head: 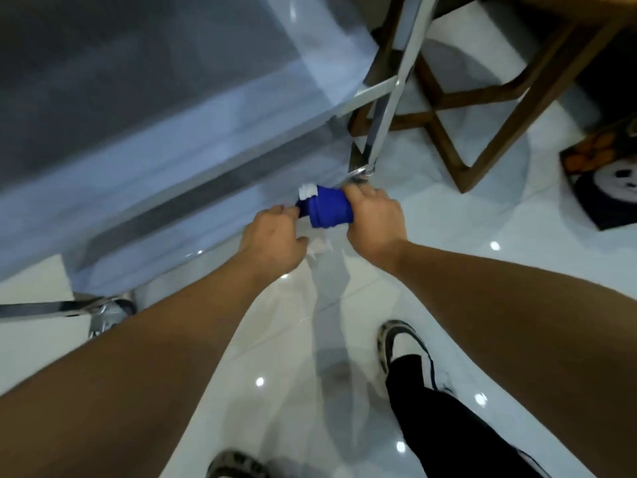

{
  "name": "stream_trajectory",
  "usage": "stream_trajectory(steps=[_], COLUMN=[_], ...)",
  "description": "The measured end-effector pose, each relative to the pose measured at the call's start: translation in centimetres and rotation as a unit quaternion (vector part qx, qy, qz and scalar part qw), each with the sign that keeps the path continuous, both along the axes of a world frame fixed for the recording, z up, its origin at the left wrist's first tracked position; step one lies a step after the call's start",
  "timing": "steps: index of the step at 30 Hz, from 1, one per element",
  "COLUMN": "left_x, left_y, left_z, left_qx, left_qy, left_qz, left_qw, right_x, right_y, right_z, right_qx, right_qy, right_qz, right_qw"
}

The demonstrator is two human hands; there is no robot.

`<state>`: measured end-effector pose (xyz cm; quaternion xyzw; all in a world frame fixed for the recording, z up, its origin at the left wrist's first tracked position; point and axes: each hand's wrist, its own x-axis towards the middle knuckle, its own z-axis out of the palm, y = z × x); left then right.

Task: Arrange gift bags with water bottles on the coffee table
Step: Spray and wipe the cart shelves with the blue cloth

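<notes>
A blue object (329,208) with a white end, which looks like a bottle wrapped in blue, lies sideways in the air between both hands, just off the corner of the glass coffee table (144,108). My right hand (374,215) grips its right end. My left hand (274,232) pinches its left end near the white part. The view is motion-blurred, so I cannot make out finer detail. No gift bag is plainly visible.
The glass table has chrome legs (382,108). A wooden stool frame (482,108) stands at the upper right. A dark printed bag (606,174) lies on the glossy white floor at right. My shoes (403,346) are below.
</notes>
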<state>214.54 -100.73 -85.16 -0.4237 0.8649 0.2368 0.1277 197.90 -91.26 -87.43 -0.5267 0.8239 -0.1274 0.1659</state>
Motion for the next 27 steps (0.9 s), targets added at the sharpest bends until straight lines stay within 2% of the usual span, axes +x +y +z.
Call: stream_trajectory(steps=[5,10,15,21,27], left_x=[-2.4,-7.1,-12.9,-23.2,-31.4], left_y=[4.0,6.7,8.2,7.2,4.1], left_z=[15.2,30.8,42.3,49.7,51.0], left_qx=[0.033,0.021,0.021,-0.002,-0.003], left_qy=[-0.025,-0.015,-0.002,0.016,0.043], left_qz=[-0.051,-0.105,-0.117,-0.132,-0.127], left_qw=[0.998,0.994,0.993,0.991,0.991], right_x=[-0.7,-3.6,-9.2,-18.9,-27.5], right_y=[6.5,10.4,13.3,14.0,11.2], right_z=[15.3,30.6,42.4,50.0,51.7], right_qx=[0.036,0.052,0.034,-0.003,0.031], right_qy=[-0.027,-0.038,-0.057,-0.034,-0.005], right_qz=[-0.041,-0.079,-0.13,-0.157,-0.168], right_qw=[0.998,0.995,0.989,0.987,0.985])
